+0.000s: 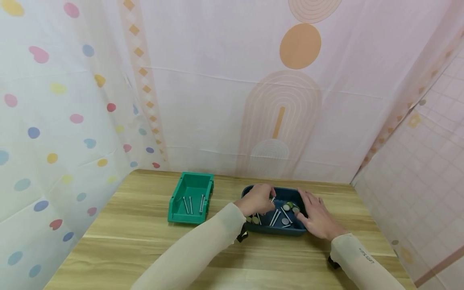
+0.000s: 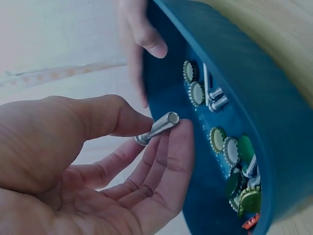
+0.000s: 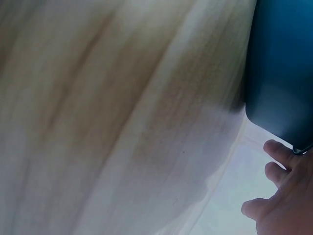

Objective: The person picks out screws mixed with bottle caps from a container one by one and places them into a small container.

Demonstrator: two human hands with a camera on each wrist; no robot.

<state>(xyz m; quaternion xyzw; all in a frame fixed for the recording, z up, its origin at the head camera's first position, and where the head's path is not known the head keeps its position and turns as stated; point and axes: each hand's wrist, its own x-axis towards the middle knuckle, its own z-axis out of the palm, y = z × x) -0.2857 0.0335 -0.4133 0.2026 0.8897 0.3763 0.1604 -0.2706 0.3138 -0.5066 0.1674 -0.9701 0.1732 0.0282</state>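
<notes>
My left hand [image 1: 256, 200] is over the left part of a dark blue bin [image 1: 275, 229] and pinches a silver bolt [image 2: 159, 128] between thumb and fingertips, above the bin's floor. At the bin's right end, my right hand [image 1: 319, 213] holds the wall, its thumb inside the rim and its fingers along the outside. Inside the bin lie several more bolts [image 1: 275, 217] and bottle caps [image 2: 196, 93] in green, gold and silver, with a red one [image 2: 251, 221] among them. The right wrist view catches only part of the right hand [image 3: 283, 196] at the bin's edge.
A green open-fronted bin [image 1: 195, 180] stands to the left of the blue one, with a few bolts [image 1: 201, 203] lying in it. Both bins are on a wood-grain table [image 1: 119, 241]. Patterned curtains [image 1: 203, 100] hang behind it and along the sides.
</notes>
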